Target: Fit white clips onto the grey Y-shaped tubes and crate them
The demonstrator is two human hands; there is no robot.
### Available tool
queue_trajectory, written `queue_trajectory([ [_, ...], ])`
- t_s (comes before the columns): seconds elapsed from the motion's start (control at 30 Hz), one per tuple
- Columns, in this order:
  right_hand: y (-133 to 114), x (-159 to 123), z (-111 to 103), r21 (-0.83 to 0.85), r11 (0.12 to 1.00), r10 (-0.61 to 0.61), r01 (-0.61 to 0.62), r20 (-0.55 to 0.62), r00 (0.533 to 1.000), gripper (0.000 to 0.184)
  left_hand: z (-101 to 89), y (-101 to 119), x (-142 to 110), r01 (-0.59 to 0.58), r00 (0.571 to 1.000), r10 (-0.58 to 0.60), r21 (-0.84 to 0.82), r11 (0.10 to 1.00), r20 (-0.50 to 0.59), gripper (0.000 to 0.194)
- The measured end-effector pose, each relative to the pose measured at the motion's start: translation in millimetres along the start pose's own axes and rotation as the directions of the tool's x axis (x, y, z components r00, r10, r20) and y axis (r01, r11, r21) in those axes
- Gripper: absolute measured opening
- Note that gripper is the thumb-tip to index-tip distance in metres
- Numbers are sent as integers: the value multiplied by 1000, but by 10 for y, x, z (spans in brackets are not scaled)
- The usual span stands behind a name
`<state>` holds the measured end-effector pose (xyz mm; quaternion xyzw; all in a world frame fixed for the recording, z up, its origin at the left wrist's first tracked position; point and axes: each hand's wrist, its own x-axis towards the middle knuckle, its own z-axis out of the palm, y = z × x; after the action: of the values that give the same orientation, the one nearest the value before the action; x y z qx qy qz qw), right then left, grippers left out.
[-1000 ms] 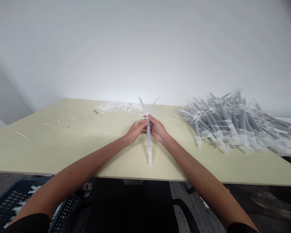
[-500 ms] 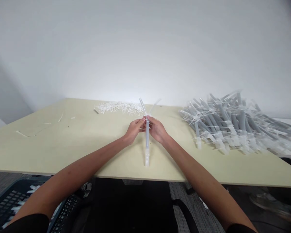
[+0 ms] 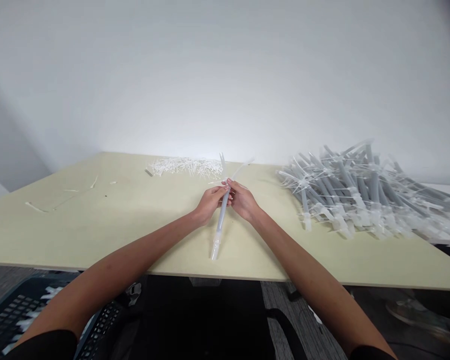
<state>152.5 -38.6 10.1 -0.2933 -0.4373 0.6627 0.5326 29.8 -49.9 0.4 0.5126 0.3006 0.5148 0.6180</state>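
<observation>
Over the middle of the table, my left hand and my right hand are both closed on one translucent plastic tube assembly. Its greyish tube slants down toward me and ends in a clear, wider sleeve. Above my fingertips two thinner clear tubes fork apart, one nearly upright and one leaning right. Thin white tie ends stick out near the fork. My thumbs press close together at this joint, and my other fingers are partly hidden behind the tube.
A heap of similar tube assemblies covers the right of the table. White cable ties lie in a pile at the back, beside a small grey strip. Loose ties lie at left. A dark basket with white parts stands below the table's front edge.
The tube assembly has tilted: its lower end swung left, and the forked tubes shifted right. My hands stay in nearly the same place, still holding it.
</observation>
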Motion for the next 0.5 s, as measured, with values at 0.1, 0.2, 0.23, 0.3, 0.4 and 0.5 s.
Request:
queue_trajectory([
  [0.1, 25, 18, -19, -1, 1000, -12, 12, -23, 1000, 31, -10, -18, 11, -1, 1000, 1, 9, 1000, -15, 35],
  [0.2, 49, 30, -24, -8, 1000, -28, 28, -37, 999, 33, -42, -60, 36, -10, 1000, 10, 21, 1000, -7, 35],
  [0.23, 54, 31, -24, -11, 999, -33, 33, -35, 999, 33, -52, -74, 43, -13, 1000, 13, 23, 1000, -1, 35],
  [0.3, 56, 28, -21, -16, 999, -41, 40, -26, 999, 33, -64, -96, 54, -14, 1000, 14, 22, 1000, 2, 35],
  [0.4, 43, 19, -15, -13, 999, -52, 52, -1, 999, 32, -59, -105, 58, -24, 1000, 24, 3, 1000, -10, 35],
  [0.5, 29, 12, -9, -2, 998, -64, 64, 19, 998, 29, -43, -95, 54, -43, 999, 43, -18, 999, -5, 34],
])
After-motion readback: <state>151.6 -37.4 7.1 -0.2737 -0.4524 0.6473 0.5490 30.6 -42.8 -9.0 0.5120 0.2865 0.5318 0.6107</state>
